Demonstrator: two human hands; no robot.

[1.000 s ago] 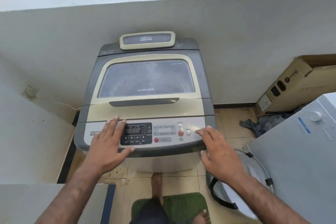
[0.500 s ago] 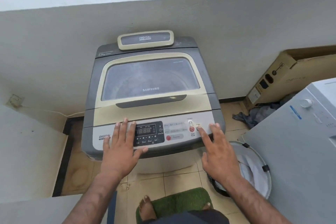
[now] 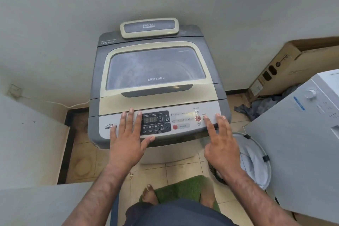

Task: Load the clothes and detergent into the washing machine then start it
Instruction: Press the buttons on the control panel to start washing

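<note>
Beige-and-grey washing machine (image 3: 156, 68) against the wall, lid (image 3: 156, 95) shut, drum contents unreadable through its window | display (image 3: 150, 119) lit, so powered; Start/Pause button (image 3: 198, 118) judged not yet pressed | left hand (image 3: 128, 143) flat, fingers spread on panel | right hand (image 3: 222, 145) fingers straight, forefinger at Power | basket (image 3: 265, 158) holding white cloth beside; nothing blocks the buttons.

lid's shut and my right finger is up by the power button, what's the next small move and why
Probably slide the right hand a little left so its index finger lands on the red Start/Pause button, then press. The lid is shut, the display shows digits, and that button sits right beside the fingertip.
</note>
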